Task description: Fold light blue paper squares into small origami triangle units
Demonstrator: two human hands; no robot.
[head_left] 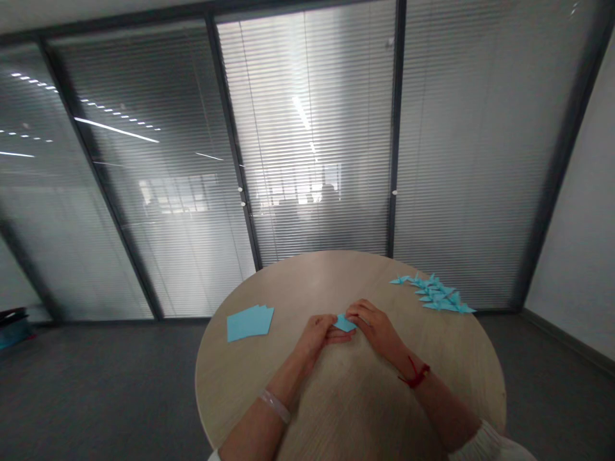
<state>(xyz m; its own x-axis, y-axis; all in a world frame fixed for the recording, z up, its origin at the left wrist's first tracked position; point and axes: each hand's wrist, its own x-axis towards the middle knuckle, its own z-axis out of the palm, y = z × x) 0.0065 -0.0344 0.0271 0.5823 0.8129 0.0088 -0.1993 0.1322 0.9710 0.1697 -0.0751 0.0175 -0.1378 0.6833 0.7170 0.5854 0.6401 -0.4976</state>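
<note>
A small folded piece of blue paper (344,323) is held between my hands above the middle of the round table. My left hand (318,334) grips its left side, with some fingers stretched beneath it. On the paper's right edge, the thumb and fingers of my right hand (375,325) pinch it from above. The exact folds are too small to make out. Flat blue paper sheets (250,322) lie in a loose stack to the left of my hands. Several folded blue paper cranes (438,294) are gathered on the right.
The round wooden table (331,269) has its curved far edge near a glass partition with blinds (317,128). Grey carpet (110,390) surrounds it. At the far left, a dark and blue object (14,326) sits low by the partition.
</note>
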